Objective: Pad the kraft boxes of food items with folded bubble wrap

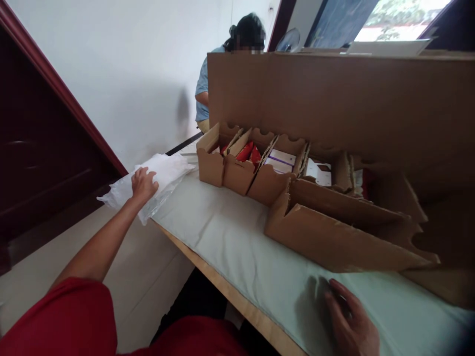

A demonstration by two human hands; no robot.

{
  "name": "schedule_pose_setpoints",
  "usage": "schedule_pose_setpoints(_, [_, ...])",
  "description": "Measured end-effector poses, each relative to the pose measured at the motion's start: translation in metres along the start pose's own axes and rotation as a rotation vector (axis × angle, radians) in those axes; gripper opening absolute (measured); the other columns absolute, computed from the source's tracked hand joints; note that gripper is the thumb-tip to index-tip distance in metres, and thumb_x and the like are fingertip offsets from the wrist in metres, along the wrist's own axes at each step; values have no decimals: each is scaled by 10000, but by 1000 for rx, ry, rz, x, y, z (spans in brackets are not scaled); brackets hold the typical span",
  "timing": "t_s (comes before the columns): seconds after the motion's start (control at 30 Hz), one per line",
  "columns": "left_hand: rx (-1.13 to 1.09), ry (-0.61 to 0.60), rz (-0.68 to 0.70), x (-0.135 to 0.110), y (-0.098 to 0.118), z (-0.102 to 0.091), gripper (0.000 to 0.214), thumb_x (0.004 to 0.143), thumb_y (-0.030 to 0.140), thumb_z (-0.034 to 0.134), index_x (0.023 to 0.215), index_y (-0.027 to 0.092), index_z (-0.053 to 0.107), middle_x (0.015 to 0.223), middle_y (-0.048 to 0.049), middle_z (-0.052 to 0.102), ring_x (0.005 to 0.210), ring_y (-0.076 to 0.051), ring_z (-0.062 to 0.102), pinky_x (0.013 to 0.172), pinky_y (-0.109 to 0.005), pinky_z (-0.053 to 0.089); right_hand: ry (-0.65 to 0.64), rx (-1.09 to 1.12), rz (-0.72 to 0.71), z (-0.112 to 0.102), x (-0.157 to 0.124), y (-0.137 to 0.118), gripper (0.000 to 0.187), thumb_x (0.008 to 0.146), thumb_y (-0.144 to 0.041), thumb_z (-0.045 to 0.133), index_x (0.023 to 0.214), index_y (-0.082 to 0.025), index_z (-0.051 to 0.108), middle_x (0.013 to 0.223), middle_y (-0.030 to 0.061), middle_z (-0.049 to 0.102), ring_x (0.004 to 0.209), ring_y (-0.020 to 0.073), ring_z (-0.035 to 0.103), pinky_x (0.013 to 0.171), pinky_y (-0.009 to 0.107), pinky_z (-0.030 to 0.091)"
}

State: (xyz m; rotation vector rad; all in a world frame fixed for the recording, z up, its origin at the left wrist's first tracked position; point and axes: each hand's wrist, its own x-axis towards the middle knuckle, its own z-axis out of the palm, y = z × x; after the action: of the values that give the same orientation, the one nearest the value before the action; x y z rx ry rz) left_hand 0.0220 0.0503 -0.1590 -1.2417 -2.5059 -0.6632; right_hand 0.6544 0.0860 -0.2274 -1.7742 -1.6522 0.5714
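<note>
My left hand (143, 184) is stretched out to the table's far left end. It lies on a stack of thin white and clear plastic bags (168, 168), fingers spread and a little bent, with no bag pinched between them that I can see. Part of the stack hangs over the table edge. My right hand (351, 321) is at the near edge on the right, low over the pale green cloth (237, 237). Its fingers are loosely curved with the thumb apart, and nothing shows in them. The long cardboard tray (345, 237) stands just beyond it.
Behind runs a row of cardboard bins: red packets (245, 152), white boxes with purple edges (280, 160) and a white carton (318, 172). A tall cardboard panel (334, 99) rises behind them. Past it sits a person in a blue shirt (202, 84). A dark door (44, 138) is left.
</note>
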Motion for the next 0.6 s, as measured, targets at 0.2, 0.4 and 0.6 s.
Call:
schedule_pose_setpoints(0.2, [-73, 180, 92, -13, 7, -23, 154, 832, 120, 544, 873, 173, 683, 1236, -167, 711, 1223, -352, 619, 1073, -562, 421, 64, 15, 132, -25, -36, -4, 593, 767, -618, 595, 1156, -200, 754, 1129, 143, 771, 835, 333, 731, 633, 404, 555])
schedule_pose_setpoints(0.4, [-347, 321, 760, -151, 80, -62, 193, 852, 89, 619, 1009, 202, 638, 1171, -127, 746, 1210, -291, 666, 1057, -499, 484, -282, 508, 163, 1, -73, -55, 518, 787, -636, 706, 1111, -234, 741, 1196, 134, 754, 1123, 322, 688, 878, 418, 571])
schedule_pose_setpoints(0.6, [-668, 121, 899, -252, 157, -51, 259, 893, 52, 520, 1093, 182, 620, 1152, -146, 742, 1228, -264, 661, 1023, -474, 521, -513, 1178, 473, 42, -93, -95, 724, 670, -687, 807, 1232, -259, 650, 1066, 91, 740, 895, 252, 690, 542, 312, 558])
